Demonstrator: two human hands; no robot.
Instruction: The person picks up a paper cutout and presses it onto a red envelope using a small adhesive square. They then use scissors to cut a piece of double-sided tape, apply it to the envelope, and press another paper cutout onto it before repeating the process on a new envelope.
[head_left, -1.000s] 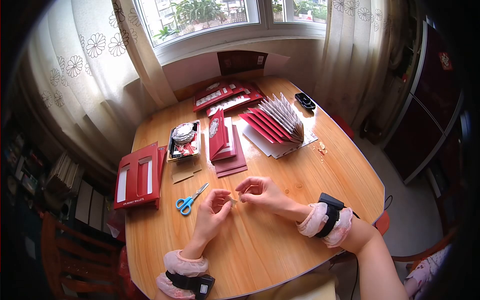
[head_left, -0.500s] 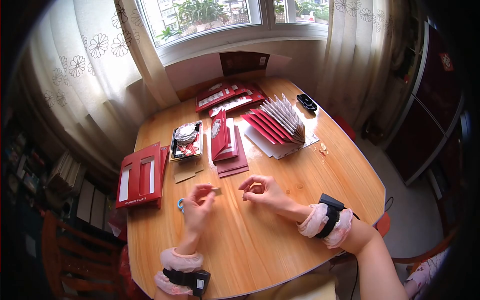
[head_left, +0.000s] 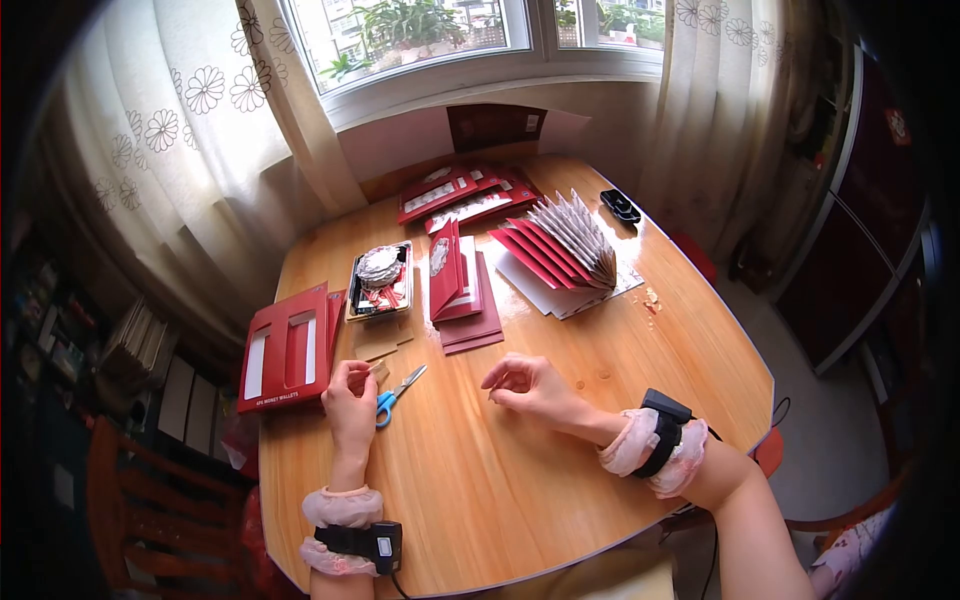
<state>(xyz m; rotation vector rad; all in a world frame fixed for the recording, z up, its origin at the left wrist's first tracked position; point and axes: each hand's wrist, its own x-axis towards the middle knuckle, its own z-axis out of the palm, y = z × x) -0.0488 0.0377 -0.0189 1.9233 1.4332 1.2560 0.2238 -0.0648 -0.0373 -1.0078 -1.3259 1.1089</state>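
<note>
My left hand [head_left: 352,402] is closed, pinching a small brown piece [head_left: 379,371] at its fingertips, near two flat brown pieces [head_left: 384,345] on the table. Just right of it lie scissors [head_left: 394,396] with blue handles, blades pointing away to the upper right. My right hand [head_left: 532,388] hovers over the middle of the table, fingers curled loosely with the thumb apart, holding nothing I can see. Beyond both hands stands a folded red card [head_left: 445,268] on flat dark red pieces [head_left: 482,330]. A fanned, pleated red and patterned paper piece [head_left: 562,245] stands to its right.
A black tray [head_left: 380,283] holds pale round pieces and red scraps. Red packages [head_left: 285,350] lean at the table's left edge; more red packets [head_left: 465,195] lie at the back. A black object [head_left: 620,207] and small crumbs [head_left: 652,298] are on the right side.
My left hand has moved left with the small brown piece, uncovering the scissors. My right hand has hardly moved. The view has shifted slightly.
</note>
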